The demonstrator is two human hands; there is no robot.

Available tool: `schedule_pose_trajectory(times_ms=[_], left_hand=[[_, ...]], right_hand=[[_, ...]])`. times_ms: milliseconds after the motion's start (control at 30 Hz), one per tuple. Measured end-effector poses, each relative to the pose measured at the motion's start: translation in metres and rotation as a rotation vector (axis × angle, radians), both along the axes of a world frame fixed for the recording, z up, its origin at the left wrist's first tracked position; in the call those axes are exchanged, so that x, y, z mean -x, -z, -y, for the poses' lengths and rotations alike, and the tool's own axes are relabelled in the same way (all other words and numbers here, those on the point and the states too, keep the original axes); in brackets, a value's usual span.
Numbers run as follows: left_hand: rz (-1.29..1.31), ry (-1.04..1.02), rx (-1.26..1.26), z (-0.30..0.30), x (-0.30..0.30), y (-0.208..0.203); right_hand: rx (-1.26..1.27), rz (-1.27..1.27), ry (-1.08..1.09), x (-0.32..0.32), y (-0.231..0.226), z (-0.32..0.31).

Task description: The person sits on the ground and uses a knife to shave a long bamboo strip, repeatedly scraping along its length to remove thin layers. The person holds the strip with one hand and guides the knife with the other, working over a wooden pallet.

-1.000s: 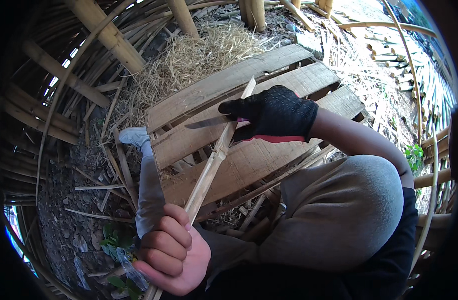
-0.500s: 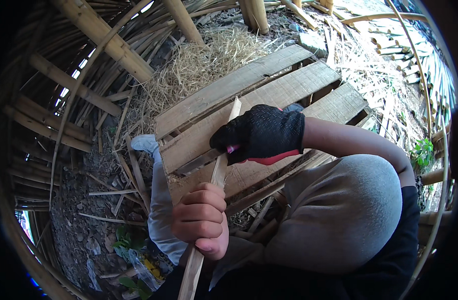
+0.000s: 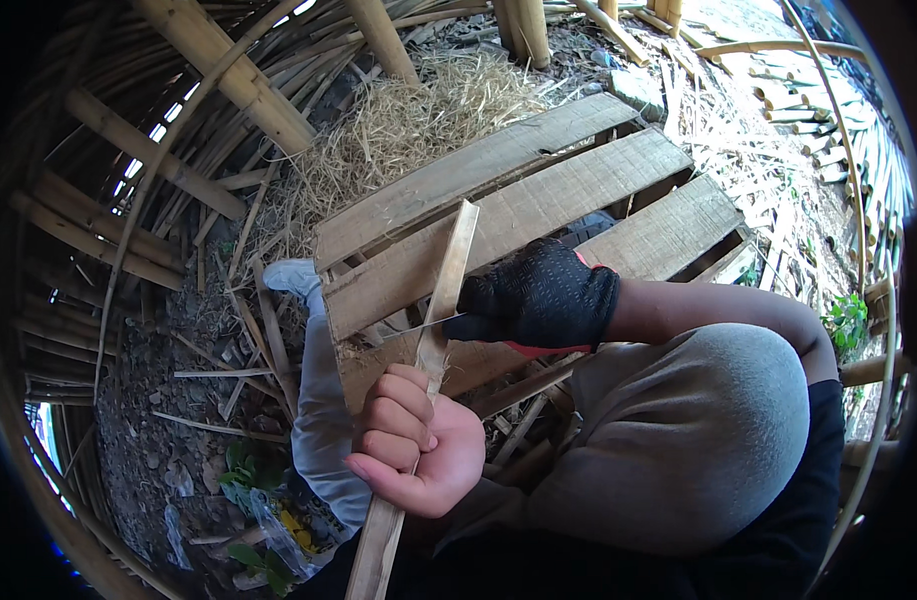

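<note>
My bare left hand (image 3: 417, 440) is wrapped round a long, flat bamboo strip (image 3: 453, 262). The strip slants upward and away from me, its lower end running out of view at the bottom edge. My right hand (image 3: 541, 298), in a black glove with red trim, is closed round a knife whose handle is hidden by the fingers. The knife's thin blade (image 3: 407, 331) crosses the strip just above my left hand and sticks out on its left side. Fine shavings cling to the strip by my left fingers.
A slatted wooden pallet (image 3: 509, 215) lies before me under the strip. Dry shavings (image 3: 409, 130) are heaped behind it. Bamboo poles (image 3: 244, 85) stand at the left, cut bamboo (image 3: 829, 150) lies at the far right. My raised knee (image 3: 719, 420) is below my right forearm.
My right hand has moved down and right a little, and the knife blade now shows across the strip. My left hand has turned, with its thumb side now showing more.
</note>
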State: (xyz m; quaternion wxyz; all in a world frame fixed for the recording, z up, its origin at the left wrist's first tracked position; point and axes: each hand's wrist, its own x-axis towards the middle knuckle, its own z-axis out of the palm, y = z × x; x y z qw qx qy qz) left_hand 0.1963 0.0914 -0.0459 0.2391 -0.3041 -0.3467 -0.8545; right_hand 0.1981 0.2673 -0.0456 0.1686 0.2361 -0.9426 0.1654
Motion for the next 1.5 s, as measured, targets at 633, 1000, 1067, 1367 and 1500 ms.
schedule_pose_trajectory(times_ms=[633,1000,1067,1367,1500], left_hand=[[-0.042,0.235,0.036,0.021,0.021,0.001],[-0.06,0.277,0.093,0.046,0.025,0.006],[-0.021,0.265,0.059,0.044,0.025,0.004],[0.055,0.251,0.04,0.037,0.02,-0.002],[0.037,0.257,0.036,0.044,0.029,-0.005]], right_hand=[[-0.352,0.069,0.396,0.071,0.019,-0.109],[-0.127,0.207,0.435,0.042,-0.035,-0.044],[0.099,0.178,0.249,0.026,-0.034,-0.027],[-0.383,0.072,0.241,0.035,0.019,-0.074],[-0.383,0.291,0.313,0.042,-0.018,-0.059]])
